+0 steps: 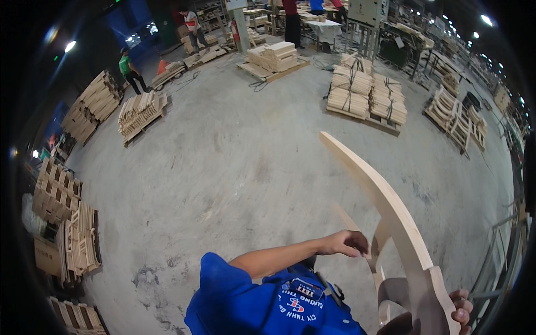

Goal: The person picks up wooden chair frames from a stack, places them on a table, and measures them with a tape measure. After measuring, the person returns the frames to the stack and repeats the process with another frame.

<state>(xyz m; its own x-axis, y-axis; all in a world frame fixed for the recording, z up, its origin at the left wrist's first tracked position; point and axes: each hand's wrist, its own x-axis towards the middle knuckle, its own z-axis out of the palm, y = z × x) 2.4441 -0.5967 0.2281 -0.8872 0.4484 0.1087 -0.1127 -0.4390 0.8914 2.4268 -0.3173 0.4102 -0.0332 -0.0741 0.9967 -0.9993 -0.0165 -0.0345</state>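
Observation:
A pale wooden chair frame [393,204] with a long curved leg rises in front of me on the right, tilted clear of the floor. My right hand [461,310] is closed around its lower right edge, fingertips showing on the outer side. At the frame's thinner inner part is my left hand [345,244], its fingers curled and their tips against the wood. The frame's lower portion runs off the bottom of the view, and part of its second leg looks blurred.
Grey concrete floor [245,162] spreads ahead. Bundled wooden slats [352,89] lie on a pallet, with curved chair parts [452,117] farther right. Timber stacks [78,245] line the left. A person in green [129,70] walks at the far left; others stand at the back.

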